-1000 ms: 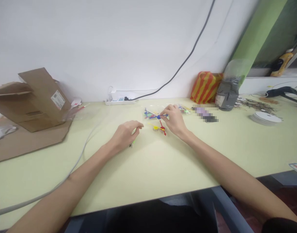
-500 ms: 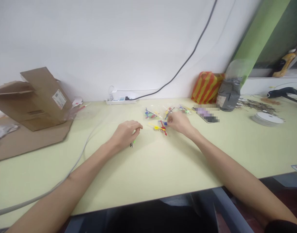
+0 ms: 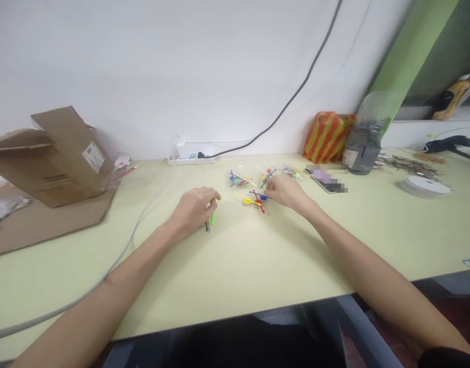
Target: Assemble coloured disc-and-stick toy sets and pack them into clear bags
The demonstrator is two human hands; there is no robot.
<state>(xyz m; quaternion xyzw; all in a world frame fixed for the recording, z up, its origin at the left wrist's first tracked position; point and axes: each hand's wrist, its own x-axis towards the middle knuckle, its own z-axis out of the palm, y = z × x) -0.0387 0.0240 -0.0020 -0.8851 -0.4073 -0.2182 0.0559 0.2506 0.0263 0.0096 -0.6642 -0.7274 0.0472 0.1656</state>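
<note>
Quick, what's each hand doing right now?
Left hand: closed, holding a small green stick.
Right hand: fingers at a colorful plastic toy; cannot tell whether it's gripping.

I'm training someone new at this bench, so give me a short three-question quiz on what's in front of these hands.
1. Which hand is nearest the red, blue and yellow plastic piece on the bench top?
2. True or false: the striped orange and yellow bag stands to the right of the grey-wrapped bottle.
3. What is the main colour of the slim stick in the left hand?

Key:
1. The right hand.
2. False: the bag stands to the left of the bottle.
3. Green.
</note>
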